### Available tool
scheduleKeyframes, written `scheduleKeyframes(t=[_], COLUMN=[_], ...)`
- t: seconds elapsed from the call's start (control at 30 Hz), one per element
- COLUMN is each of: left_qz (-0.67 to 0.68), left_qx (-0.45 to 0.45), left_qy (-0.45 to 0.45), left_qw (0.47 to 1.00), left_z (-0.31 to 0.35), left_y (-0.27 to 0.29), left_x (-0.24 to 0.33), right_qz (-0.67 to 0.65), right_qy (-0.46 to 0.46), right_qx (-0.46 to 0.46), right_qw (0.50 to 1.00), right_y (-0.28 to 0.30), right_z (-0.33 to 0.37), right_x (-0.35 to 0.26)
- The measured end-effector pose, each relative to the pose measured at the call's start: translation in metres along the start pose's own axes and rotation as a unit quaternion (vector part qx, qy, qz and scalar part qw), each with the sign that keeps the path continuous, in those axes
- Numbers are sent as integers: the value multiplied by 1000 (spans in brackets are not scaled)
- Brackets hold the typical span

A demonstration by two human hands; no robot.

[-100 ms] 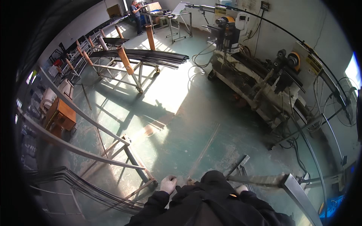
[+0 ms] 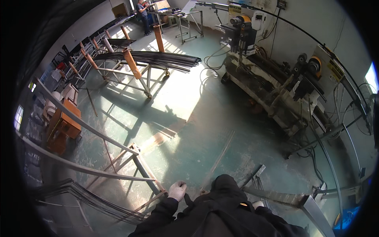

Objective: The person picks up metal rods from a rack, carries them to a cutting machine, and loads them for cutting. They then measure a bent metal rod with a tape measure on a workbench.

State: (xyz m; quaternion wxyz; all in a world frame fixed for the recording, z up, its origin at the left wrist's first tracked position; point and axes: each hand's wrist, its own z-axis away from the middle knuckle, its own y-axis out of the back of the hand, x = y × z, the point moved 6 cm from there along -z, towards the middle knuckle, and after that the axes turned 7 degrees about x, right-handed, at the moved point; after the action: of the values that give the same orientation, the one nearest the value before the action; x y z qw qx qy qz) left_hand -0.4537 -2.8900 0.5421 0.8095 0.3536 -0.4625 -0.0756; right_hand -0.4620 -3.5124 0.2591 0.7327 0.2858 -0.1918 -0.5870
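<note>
My left hand [image 2: 177,190], in a pale work glove, is in front of my dark jacket [image 2: 213,215], near the corner of a metal frame [image 2: 160,187]. Its fingers are curled together; whatever may be in them is too small or hidden to make out. Only a pale patch of my right hand [image 2: 258,204] shows beside the jacket, close to a grey metal bar [image 2: 276,195]. Its fingers are hidden behind the sleeve and body.
Long dark rods lie on a wheeled rack [image 2: 148,89] ahead. A bundle of bent dark rods [image 2: 79,193] is at lower left. A long machine [image 2: 268,91] stands along the right wall. Curved rails [image 2: 87,124] cross the left side. A person [image 2: 143,15] stands far off.
The view has turned slightly, so the room sits a little farther right. My left hand stays curled at nearly the same place; less of my right glove shows.
</note>
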Motion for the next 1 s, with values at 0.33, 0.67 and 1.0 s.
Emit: scheduleKeyframes(t=[0.33,0.67,1.0], left_qz=[70,244,292], left_qx=[-57,113,84], left_qy=[172,221,193], left_qw=[981,938,933], left_z=[-267,-553,-873], left_y=[31,138,248], left_x=[10,43,56], right_qz=[-165,-333,-305], right_qy=[-104,107,58], right_qx=[14,268,263], right_qw=[981,898,914], right_y=[263,924,1070], right_z=[-269,-491,-639], right_x=[-147,-462,-628])
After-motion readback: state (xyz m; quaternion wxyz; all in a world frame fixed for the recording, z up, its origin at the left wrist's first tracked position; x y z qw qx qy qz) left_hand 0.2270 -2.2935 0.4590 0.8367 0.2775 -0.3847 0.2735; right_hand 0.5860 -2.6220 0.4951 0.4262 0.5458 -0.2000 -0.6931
